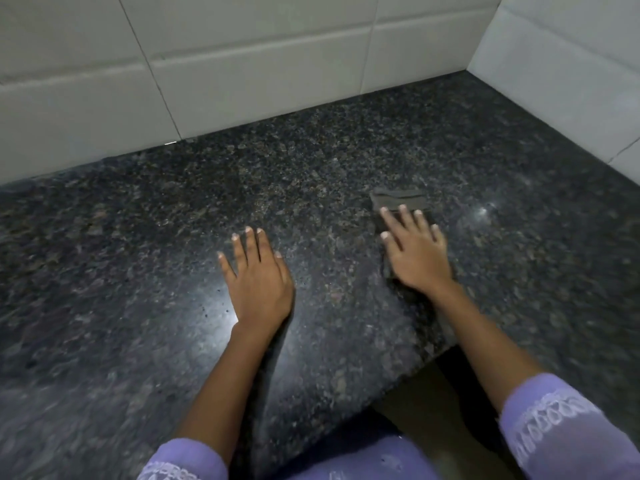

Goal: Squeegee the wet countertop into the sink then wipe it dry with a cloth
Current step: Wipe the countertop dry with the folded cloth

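I saw the dark speckled countertop (138, 271) fill most of the view, meeting the white tiled wall (207, 64) at the back and on the right side. Ceiling light glared off the stone near the left wrist. Lilac sleeves (561, 427) with white lace trim covered both forearms low in frame. Left hand (258, 282) lay flat on bare stone, fingers spread, holding nothing. Right hand (417, 251) pressed flat, fingers spread, on a small grey-brown cloth (398, 199), which stuck out beyond the fingertips toward the corner. I noted motion blur there.
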